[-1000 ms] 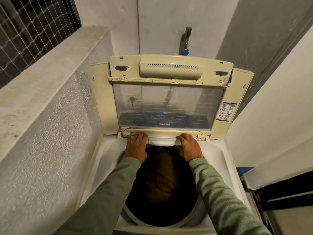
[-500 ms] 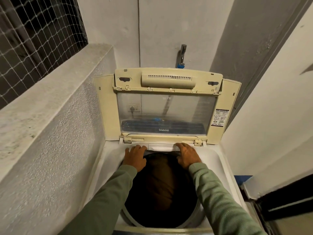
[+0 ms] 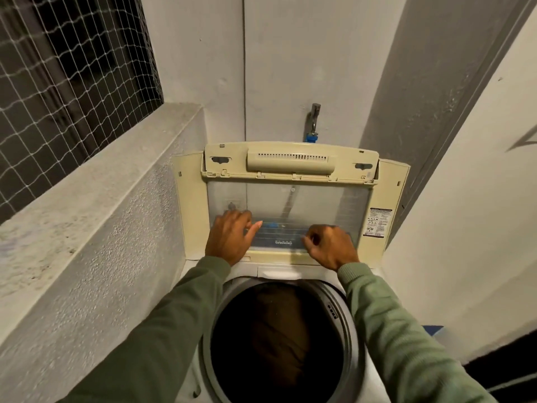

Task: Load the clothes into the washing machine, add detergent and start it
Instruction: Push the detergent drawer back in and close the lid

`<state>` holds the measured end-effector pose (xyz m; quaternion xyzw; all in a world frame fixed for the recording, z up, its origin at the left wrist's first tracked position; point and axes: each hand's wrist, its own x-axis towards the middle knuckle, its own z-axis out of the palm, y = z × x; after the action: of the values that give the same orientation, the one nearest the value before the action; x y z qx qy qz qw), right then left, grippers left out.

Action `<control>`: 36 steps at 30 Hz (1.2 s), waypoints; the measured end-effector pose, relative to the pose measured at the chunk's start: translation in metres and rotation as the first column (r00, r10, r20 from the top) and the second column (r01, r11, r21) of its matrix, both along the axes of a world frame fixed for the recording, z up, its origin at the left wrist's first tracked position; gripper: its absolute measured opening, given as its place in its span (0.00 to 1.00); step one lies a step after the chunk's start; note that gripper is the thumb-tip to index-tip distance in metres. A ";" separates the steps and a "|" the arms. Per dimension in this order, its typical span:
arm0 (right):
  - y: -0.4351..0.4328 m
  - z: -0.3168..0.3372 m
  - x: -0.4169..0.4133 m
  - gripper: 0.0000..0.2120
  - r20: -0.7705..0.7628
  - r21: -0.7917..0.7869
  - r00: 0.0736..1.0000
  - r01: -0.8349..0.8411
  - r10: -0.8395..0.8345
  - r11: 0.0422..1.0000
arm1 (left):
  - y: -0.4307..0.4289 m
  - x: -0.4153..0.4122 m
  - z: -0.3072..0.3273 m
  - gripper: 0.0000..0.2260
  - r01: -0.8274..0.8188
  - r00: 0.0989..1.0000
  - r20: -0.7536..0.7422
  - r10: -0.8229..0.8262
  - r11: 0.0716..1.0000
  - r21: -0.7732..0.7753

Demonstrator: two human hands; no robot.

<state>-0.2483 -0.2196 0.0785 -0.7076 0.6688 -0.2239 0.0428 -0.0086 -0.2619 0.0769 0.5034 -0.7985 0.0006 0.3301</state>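
A home laundry corner: a top-loading washing machine (image 3: 345, 315) stands under a wall tap (image 3: 313, 120), beside a netted window (image 3: 72, 68).

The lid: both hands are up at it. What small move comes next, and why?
Probably tip the lid forward and down over the drum. It stands open and upright, brown clothes already lie inside, and the left hand and right hand are both at its clear panel. Whether detergent has gone in, I can't tell.

- washing machine (image 3: 276, 271): front edge cut off at the bottom
- clothes (image 3: 279, 330): mostly lost in shadow, only a brown fold shows
- sticker (image 3: 377, 225) on lid (image 3: 290, 199): print too small to read
- right hand (image 3: 331, 247): fingertips hidden, lid contact unclear
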 end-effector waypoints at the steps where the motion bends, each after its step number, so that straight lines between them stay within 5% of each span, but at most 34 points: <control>1: -0.006 0.012 -0.002 0.10 0.001 -0.059 1.000 -0.005 0.005 0.998 | -0.005 0.000 0.011 0.10 0.004 1.000 0.021 -0.003 1.000 -0.027; 11: -0.053 0.093 -0.011 0.10 -0.007 -0.424 0.999 0.039 -0.047 0.905 | -0.058 -0.008 0.092 0.22 0.020 0.996 0.094 0.001 0.973 -0.231; 16: -0.078 0.120 -0.019 0.19 -0.081 -0.479 0.990 0.060 -0.112 0.876 | -0.083 -0.009 0.112 0.22 0.037 0.990 0.141 -0.020 0.992 -0.121; 23: -0.103 0.131 -0.032 0.29 0.037 -0.203 0.995 0.100 -0.094 0.974 | -0.099 -0.017 0.120 0.24 -0.023 0.991 0.130 0.024 1.000 -0.008; 29: -0.089 0.137 -0.029 0.34 0.014 -0.184 0.991 0.136 -0.136 0.973 | -0.088 -0.015 0.128 0.25 -0.056 0.998 0.032 0.055 0.997 0.045; 36: -0.058 0.140 -0.033 0.22 0.119 -0.147 0.991 0.084 -0.067 0.986 | -0.057 -0.015 0.131 0.27 -0.160 0.986 0.050 0.162 0.986 -0.035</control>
<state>-0.2808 -0.2777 0.2183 -0.6689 0.6728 -0.3156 0.0186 -0.0232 -0.3192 0.2076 0.5611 -0.7635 0.0528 0.3155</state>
